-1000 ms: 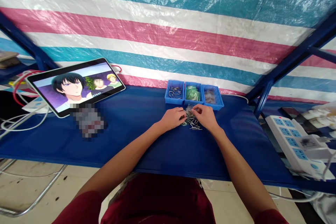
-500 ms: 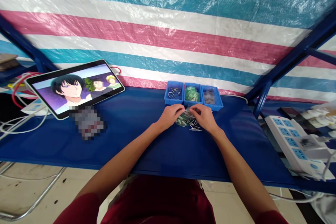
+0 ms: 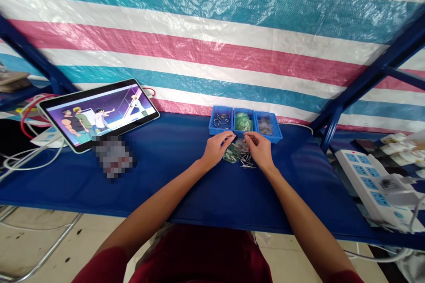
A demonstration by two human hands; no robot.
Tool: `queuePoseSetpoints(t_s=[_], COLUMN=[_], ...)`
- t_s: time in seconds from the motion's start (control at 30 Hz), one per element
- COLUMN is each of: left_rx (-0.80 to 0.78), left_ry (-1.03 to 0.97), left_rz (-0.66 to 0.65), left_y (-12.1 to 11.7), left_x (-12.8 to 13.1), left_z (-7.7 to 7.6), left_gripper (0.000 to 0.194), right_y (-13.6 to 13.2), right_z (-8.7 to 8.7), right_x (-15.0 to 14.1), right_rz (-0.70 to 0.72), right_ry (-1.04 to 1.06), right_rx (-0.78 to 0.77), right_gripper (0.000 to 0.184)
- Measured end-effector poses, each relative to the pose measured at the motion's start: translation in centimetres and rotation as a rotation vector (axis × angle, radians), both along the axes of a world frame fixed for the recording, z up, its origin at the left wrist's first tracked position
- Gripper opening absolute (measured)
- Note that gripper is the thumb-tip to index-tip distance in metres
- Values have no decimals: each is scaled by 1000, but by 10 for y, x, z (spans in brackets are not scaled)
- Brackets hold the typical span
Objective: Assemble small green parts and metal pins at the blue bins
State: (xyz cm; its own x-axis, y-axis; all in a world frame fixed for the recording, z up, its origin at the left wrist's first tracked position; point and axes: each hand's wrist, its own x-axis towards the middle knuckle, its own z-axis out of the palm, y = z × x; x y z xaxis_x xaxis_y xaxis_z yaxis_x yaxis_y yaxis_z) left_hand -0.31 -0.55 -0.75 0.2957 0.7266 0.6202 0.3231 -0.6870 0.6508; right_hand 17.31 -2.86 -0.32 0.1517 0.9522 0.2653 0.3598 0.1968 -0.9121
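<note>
My left hand (image 3: 215,147) and my right hand (image 3: 260,148) meet over a small heap of metal pins and green parts (image 3: 239,155) on the blue table (image 3: 186,177). Both hands have their fingers curled into a pinch above the heap, and what they hold is too small to make out. Just behind the hands stand three blue bins side by side: the left bin (image 3: 221,123) holds metal pins, the middle bin (image 3: 244,122) holds green parts, and the right bin (image 3: 267,124) holds clear pieces.
A tablet (image 3: 99,112) playing a cartoon leans at the left, with cables (image 3: 29,150) beside it and a blurred object (image 3: 113,157) in front. A white power strip (image 3: 375,183) lies at the right. A striped tarp (image 3: 212,44) hangs behind, framed by blue bars (image 3: 361,82).
Both hands have shifted slightly away from me toward the bins, staying over the heap. The tablet picture has changed to another scene.
</note>
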Motion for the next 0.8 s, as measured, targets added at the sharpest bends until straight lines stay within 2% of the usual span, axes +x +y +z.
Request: queuePoseSetpoints(t_s=[0.1,0.27,0.37,0.57,0.63,0.67,0.73,0.8], left_rx=[172,370,370,268,229,218,211,201], left_ry=[123,150,154,296,323,332,346,363], left_rz=[-15,-38,6,204,236,221,132,27], left_y=[0,-1,10,54,56,52,41,30], left_x=[-1,-1,-5,-14,-15,-16,-15,-14], left_z=[-4,-5,3,21,20,19,13,8], left_gripper=[27,24,27,32,30,29,27,26], right_y=[0,-1,-1,0,-1,-3,-7,-12], right_z=[0,2,2,7,13,17,23,26], right_x=[2,2,4,12,16,18,20,19], right_rz=[-16,-33,-37,-69,31,132,408,545], right_ry=[-47,-108,-153,-296,-393,-447,-564,-683], right_rx=[17,36,46,33,-39,-100,-242,-312], right_gripper=[27,26,26,26,26,26,27,28])
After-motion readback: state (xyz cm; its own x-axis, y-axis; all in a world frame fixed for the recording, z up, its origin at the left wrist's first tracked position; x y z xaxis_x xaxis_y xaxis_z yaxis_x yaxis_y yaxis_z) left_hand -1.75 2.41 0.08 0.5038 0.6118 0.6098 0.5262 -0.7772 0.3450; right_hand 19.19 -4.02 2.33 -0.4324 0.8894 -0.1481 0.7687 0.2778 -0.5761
